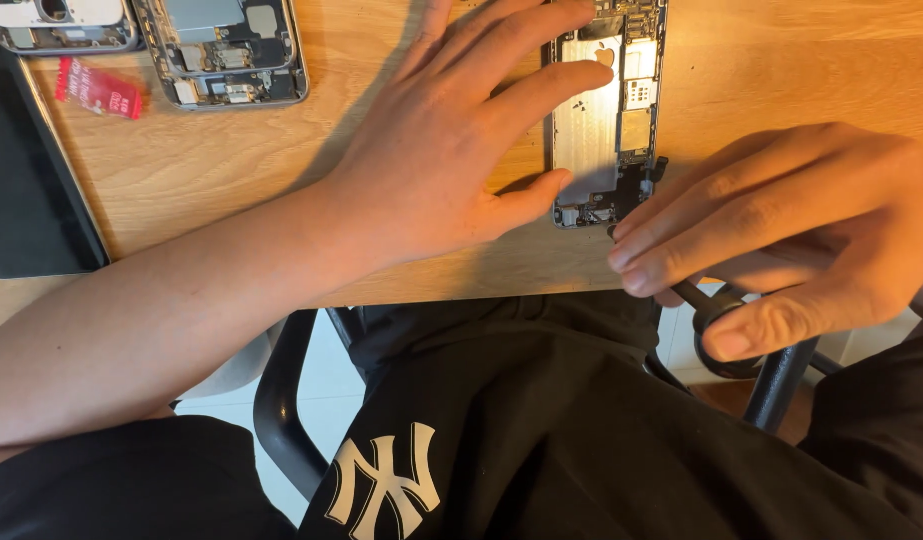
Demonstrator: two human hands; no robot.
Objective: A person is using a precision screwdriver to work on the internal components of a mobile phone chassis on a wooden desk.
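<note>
Opened phone shell lies near the tabletop's front edge, insides up. Left hand is spread flat, fingers pinning its left side. Right hand is curled around a dark screwdriver, tip seemingly at the shell's bottom corner. Looks like screw work at that lower end; steady pressure and a true, upright tip are called for. Two more stripped shells and a red packet sit far left.
</note>
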